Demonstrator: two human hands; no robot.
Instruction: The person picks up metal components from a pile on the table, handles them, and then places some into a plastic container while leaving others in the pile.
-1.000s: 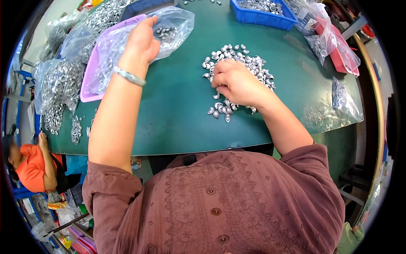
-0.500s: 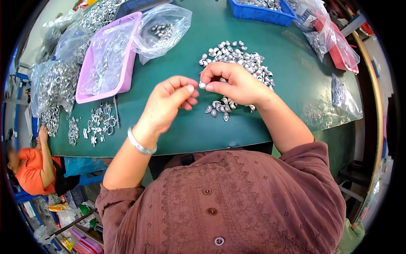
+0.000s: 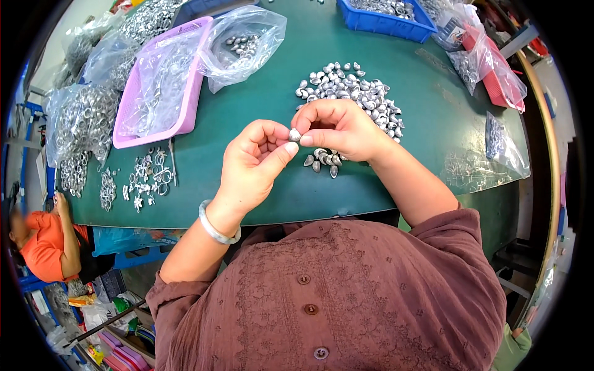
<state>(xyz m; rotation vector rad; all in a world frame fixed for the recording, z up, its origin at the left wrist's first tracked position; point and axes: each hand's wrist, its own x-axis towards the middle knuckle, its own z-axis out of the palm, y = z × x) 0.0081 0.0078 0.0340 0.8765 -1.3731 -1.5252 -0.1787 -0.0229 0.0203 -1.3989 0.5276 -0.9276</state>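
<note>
Both hands met above the green table, just in front of the heap of small silver caps. The left hand and the right hand together pinched a single silver cap, thumb and forefinger tips closed on it from either side. Which hand bore the firmer hold could not be told.

Risks noted: the cap was small and smooth and held only at the fingertips, so a slip appeared likely if either hand eased its pinch before the other had it. A dropped cap would probably fall among the loose caps lying directly beneath the hands, on the near side of the heap, and become indistinguishable from unhandled ones. The right wrist sat close to the heap's near edge; a sweep of that forearm could scatter caps toward the table's front rim.

Left of the heap stood a clear bag and a pink tray.
</note>
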